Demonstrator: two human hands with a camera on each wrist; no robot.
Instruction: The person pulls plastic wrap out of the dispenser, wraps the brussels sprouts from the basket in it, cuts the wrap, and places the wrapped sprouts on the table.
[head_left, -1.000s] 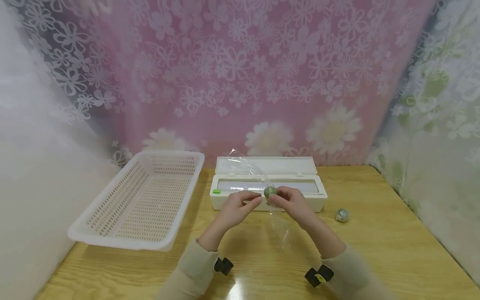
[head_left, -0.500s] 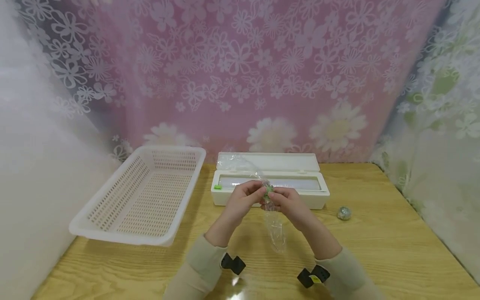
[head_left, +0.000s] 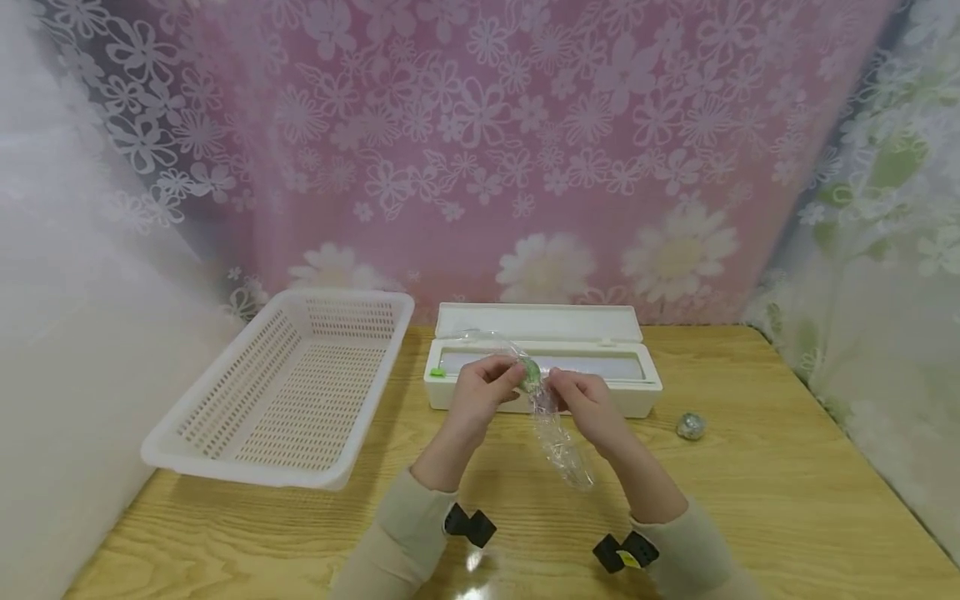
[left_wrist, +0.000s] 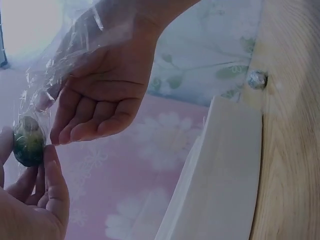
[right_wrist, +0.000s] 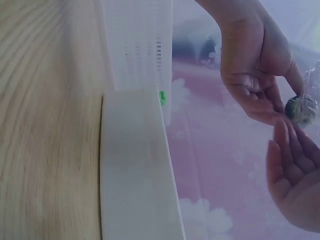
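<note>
In the head view my left hand [head_left: 480, 392] pinches a small round green fruit [head_left: 531, 375] in front of the long white box. Clear cling film [head_left: 558, 442] lies round the fruit, and a crumpled tail hangs down over the table. Another loose end of film rises toward the box's lid. Beside the fruit, my right hand [head_left: 588, 400] holds the film between thumb and fingers. Seen from the left wrist, the fruit [left_wrist: 29, 142] is dark green with a paler patch, and film runs up past the right thumb. The right wrist view shows the fruit [right_wrist: 297, 109] partly hidden by film.
The white cling film box [head_left: 543, 400] stands with its lid raised behind the hands, a green slider [head_left: 437, 372] at its left end. A white slotted basket [head_left: 337, 475] is at left. At right, a small film-wrapped ball [head_left: 691, 426] rests on the wooden table [head_left: 787, 500].
Both hands came together at the fruit; since then the right has drawn slightly off it to the right. The fruit passed to the left fingers, and the film's upper end has sunk lower.
</note>
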